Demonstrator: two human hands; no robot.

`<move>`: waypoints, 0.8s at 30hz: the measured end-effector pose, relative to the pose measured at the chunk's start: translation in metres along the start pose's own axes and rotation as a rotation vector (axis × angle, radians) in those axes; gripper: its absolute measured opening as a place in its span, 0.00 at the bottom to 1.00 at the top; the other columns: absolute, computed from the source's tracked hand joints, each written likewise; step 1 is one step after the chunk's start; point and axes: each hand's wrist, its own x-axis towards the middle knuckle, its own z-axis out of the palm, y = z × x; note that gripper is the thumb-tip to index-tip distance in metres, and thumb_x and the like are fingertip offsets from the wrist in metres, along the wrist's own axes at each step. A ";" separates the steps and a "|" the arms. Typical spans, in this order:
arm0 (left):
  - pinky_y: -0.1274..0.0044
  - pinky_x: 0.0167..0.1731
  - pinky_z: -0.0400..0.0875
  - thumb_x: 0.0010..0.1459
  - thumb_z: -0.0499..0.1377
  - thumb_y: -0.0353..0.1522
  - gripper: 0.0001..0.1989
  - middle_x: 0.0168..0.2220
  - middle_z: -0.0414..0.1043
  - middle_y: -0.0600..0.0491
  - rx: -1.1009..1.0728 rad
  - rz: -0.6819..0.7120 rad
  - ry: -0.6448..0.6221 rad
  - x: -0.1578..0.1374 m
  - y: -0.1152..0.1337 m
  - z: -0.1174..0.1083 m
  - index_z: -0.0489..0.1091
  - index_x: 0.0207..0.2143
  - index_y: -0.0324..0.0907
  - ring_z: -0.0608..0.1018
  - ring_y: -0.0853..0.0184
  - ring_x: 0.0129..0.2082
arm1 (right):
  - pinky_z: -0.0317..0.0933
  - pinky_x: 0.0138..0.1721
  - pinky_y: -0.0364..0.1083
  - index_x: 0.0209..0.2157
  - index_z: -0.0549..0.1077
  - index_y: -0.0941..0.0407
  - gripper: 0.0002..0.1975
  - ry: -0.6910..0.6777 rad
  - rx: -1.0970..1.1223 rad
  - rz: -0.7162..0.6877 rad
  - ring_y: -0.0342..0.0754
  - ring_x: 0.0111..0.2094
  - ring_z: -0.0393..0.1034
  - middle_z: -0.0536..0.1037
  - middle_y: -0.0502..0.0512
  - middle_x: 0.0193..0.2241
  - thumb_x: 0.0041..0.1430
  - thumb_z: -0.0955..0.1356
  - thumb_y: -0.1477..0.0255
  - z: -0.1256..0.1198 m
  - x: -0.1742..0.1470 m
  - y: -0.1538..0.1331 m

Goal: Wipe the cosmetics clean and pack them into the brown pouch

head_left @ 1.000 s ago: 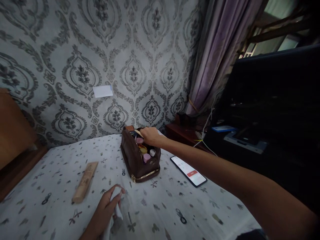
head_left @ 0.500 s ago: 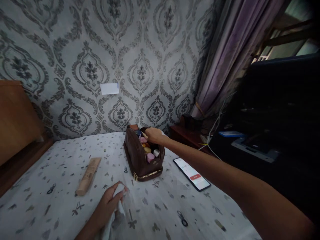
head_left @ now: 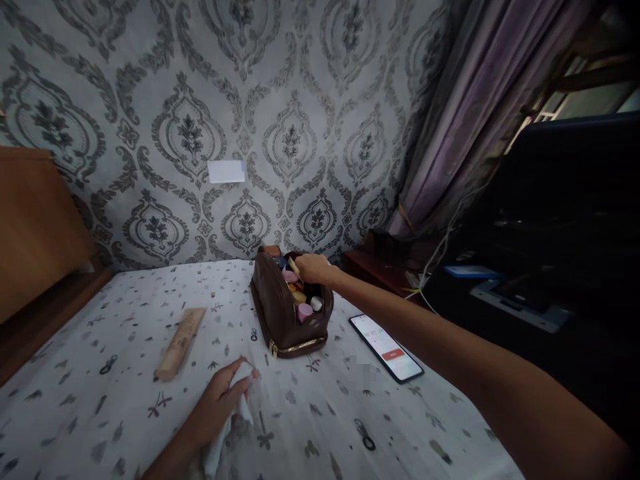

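Observation:
A brown zippered cosmetics bag (head_left: 273,297) stands unzipped on the patterned bedsheet. Small items fill it, among them a pink-capped container (head_left: 305,312), a white-capped one (head_left: 316,304) and a yellow one (head_left: 299,297). My right hand (head_left: 314,268) reaches into the back of the bag's mouth, fingers curled down; a pale slim item (head_left: 294,266) shows by the fingertips, and what they grip is partly hidden. Lower down, my left hand (head_left: 223,393) pinches a crumpled white cloth (head_left: 242,404) above the sheet. To its left lies a beige squeeze tube (head_left: 181,343).
A phone (head_left: 387,350) with a lit screen lies right of the bag, beneath my right forearm. Behind is the patterned wall (head_left: 270,133). A wooden headboard-like panel (head_left: 43,227) stands at left; cables (head_left: 443,243) and a dark object (head_left: 565,220) are at right.
The view has shifted slightly, so the scene sits a little to the right. My right hand stays in the bag's mouth and my left hand keeps the cloth.

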 end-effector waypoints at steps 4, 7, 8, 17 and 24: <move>0.76 0.33 0.69 0.52 0.60 0.50 0.21 0.25 0.66 0.55 0.017 -0.002 0.040 -0.002 0.003 0.000 0.74 0.35 0.42 0.70 0.64 0.31 | 0.68 0.49 0.51 0.51 0.76 0.59 0.17 0.009 -0.013 -0.002 0.59 0.53 0.75 0.79 0.70 0.51 0.68 0.63 0.66 0.001 -0.001 -0.002; 0.75 0.37 0.70 0.53 0.59 0.50 0.20 0.25 0.65 0.55 0.046 0.019 0.040 -0.002 0.006 0.001 0.74 0.33 0.42 0.71 0.62 0.33 | 0.68 0.49 0.53 0.50 0.77 0.60 0.16 0.005 -0.026 -0.007 0.61 0.53 0.75 0.78 0.72 0.51 0.66 0.66 0.67 -0.001 -0.004 -0.004; 0.75 0.37 0.70 0.53 0.60 0.50 0.20 0.25 0.65 0.55 0.052 0.025 0.045 -0.002 0.007 0.000 0.74 0.33 0.43 0.71 0.62 0.33 | 0.68 0.49 0.53 0.50 0.77 0.61 0.17 0.004 -0.030 -0.010 0.62 0.53 0.75 0.78 0.72 0.51 0.65 0.67 0.67 -0.001 -0.005 -0.005; 0.78 0.32 0.66 0.54 0.57 0.48 0.19 0.25 0.64 0.56 0.096 0.017 -0.005 -0.004 0.009 0.000 0.72 0.32 0.42 0.69 0.66 0.28 | 0.67 0.48 0.51 0.48 0.78 0.59 0.13 0.005 -0.003 -0.012 0.59 0.52 0.75 0.79 0.70 0.49 0.64 0.66 0.73 -0.002 -0.007 -0.006; 0.78 0.30 0.64 0.57 0.56 0.46 0.17 0.24 0.64 0.57 0.095 0.057 -0.027 -0.002 0.009 -0.002 0.72 0.35 0.42 0.68 0.67 0.27 | 0.63 0.38 0.43 0.46 0.79 0.57 0.17 0.155 0.119 0.092 0.52 0.44 0.76 0.82 0.62 0.44 0.68 0.60 0.70 -0.015 -0.013 -0.001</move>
